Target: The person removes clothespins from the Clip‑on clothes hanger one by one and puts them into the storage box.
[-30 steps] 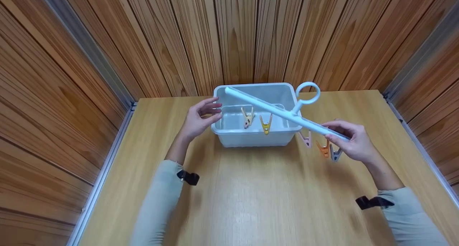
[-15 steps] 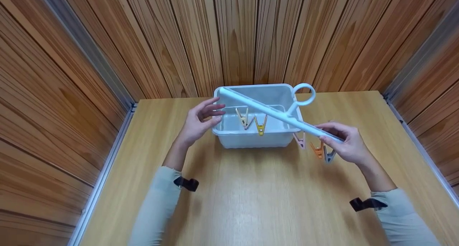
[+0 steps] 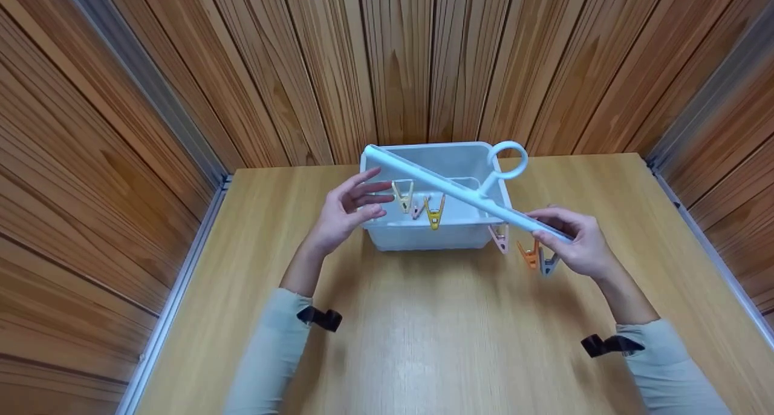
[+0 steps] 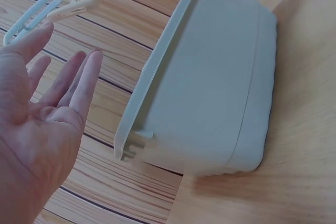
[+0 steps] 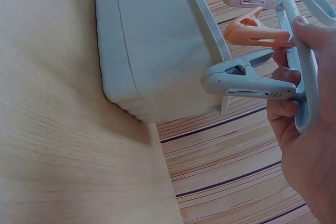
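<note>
A light-blue clip hanger (image 3: 447, 189) with a ring-shaped hook (image 3: 521, 161) slants across the head view, its left end higher. My right hand (image 3: 574, 239) grips its lower right end, thumb on top. Under the bar hang cream (image 3: 404, 198), yellow (image 3: 434, 215), pink (image 3: 500, 238), orange (image 3: 529, 256) and grey-blue (image 3: 548, 264) clips. My left hand (image 3: 344, 215) has its fingers extended near the cream clip, below the bar's left end. In the left wrist view its palm holds nothing, and the cream clip (image 4: 73, 4) lies just beyond the fingertips.
A pale plastic tub (image 3: 429, 239) stands beneath the hanger at the back of the wooden table (image 3: 423, 330). A small pinkish clip (image 3: 417, 209) shows behind the hanging ones; whether it lies in the tub I cannot tell. Wood-panelled walls (image 3: 399, 70) enclose the table.
The hanger and my right hand have shifted left and slightly down. My left hand has moved right, bringing its fingers closer to the cream clip.
</note>
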The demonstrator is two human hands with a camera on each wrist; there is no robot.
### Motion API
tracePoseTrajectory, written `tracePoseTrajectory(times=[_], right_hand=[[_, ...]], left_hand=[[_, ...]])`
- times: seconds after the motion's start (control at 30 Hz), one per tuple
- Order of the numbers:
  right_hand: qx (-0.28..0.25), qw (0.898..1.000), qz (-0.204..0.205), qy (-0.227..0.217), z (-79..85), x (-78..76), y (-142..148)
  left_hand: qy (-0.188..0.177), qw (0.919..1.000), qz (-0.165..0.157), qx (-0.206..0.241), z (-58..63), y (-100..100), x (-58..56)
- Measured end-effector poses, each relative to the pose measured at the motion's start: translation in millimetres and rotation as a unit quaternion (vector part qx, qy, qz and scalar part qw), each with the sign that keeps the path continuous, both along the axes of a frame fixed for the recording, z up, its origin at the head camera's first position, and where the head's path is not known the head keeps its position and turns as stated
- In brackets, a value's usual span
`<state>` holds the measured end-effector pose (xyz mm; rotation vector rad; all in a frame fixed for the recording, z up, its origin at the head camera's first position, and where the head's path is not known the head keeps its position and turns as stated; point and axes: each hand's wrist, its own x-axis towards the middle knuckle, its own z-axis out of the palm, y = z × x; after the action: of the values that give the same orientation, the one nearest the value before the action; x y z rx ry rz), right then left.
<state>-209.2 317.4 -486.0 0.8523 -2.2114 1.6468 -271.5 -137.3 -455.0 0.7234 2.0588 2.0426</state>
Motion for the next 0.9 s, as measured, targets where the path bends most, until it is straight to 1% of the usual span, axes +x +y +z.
tracePoseTrajectory(times=[0.2, 0.33, 0.5, 0.7, 0.9], right_hand=[[0.012, 1.000, -0.001, -0.007, -0.6, -0.8, -0.6], [-0.014, 1.000, 0.016, -0.001, -2.5, -1.6, -3.1], [-0.039, 0.999, 0.034, 0.005, -3.5, -2.5, -7.5], [-0.033, 0.999, 0.035, 0.003, -2.6, -2.9, -9.4], [-0.021, 0.999, 0.034, 0.004, -1.4, -3.4, -8.4]], left_hand=[[-0.022, 0.9996, 0.002, 0.016, -2.1, 6.4, 2.3], [-0.027, 0.9995, -0.001, 0.018, -3.4, 12.2, 3.0], [-0.023, 0.9996, 0.004, 0.018, -4.7, 18.3, 4.7], [-0.028, 0.9993, 0.009, 0.025, -7.9, 22.8, 7.0], [-0.042, 0.9980, 0.027, 0.038, -8.1, 26.7, 7.9]])
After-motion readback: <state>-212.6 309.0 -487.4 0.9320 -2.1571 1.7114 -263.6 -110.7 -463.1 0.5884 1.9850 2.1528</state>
